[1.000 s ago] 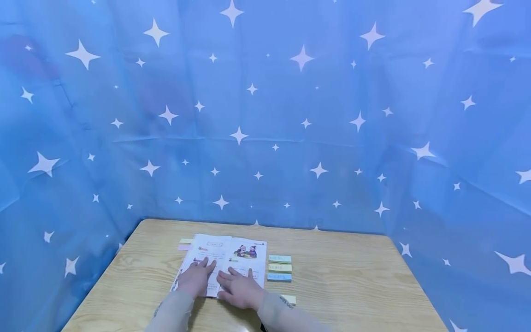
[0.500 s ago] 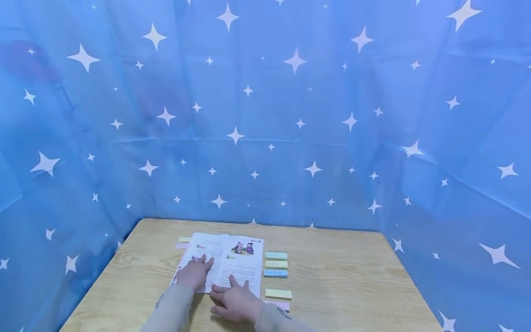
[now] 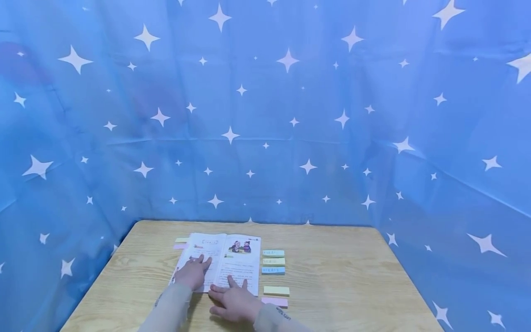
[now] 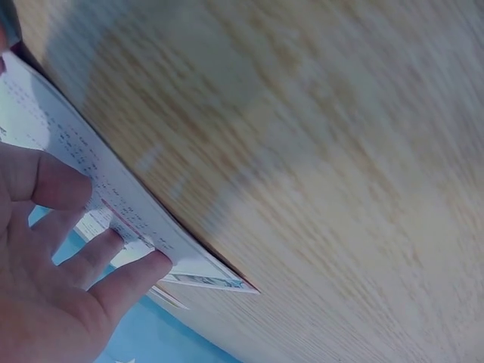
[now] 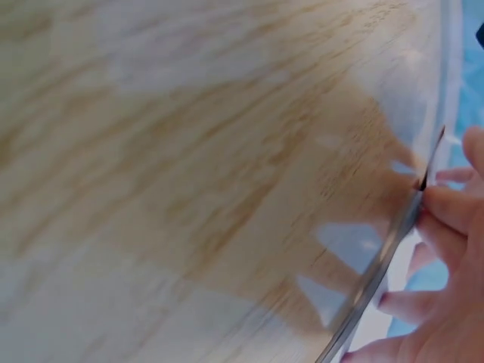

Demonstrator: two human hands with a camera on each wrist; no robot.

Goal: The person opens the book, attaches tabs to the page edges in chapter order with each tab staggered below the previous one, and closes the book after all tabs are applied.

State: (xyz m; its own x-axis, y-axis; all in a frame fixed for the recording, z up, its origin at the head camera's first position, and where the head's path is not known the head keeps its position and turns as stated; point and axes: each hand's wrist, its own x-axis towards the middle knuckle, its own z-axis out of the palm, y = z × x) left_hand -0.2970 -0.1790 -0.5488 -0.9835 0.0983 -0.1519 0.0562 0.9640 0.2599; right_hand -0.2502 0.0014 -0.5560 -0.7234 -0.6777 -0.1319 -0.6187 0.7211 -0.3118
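Observation:
An open book [image 3: 244, 265] with printed text lies flat on the table, a colour picture of two figures at the top of its right page. My left hand [image 3: 191, 275] rests on the left page with its fingers extended. At the bottom of the right page, near the spine, my right hand [image 3: 235, 302] spreads its fingers over the lower edge. In the left wrist view, the left fingertips [image 4: 155, 262] touch the printed page. The right wrist view shows the right hand [image 5: 446, 280] along the book's edge [image 5: 368, 283], the thumb and fingers stretched out.
Right of the book lie green [image 3: 273, 253], yellow [image 3: 274, 261] and blue [image 3: 273, 270] paper strips with handwriting. Below them are another yellow strip [image 3: 276, 291] and a pink strip [image 3: 275, 302]. Two more strips [image 3: 180, 240] show at its left edge. A starry blue curtain [image 3: 265, 110] surrounds the table [image 3: 340, 276].
My right hand has slid down toward the book's lower edge, uncovering more text on the right page and the lower yellow and pink strips. The left hand stays on its page.

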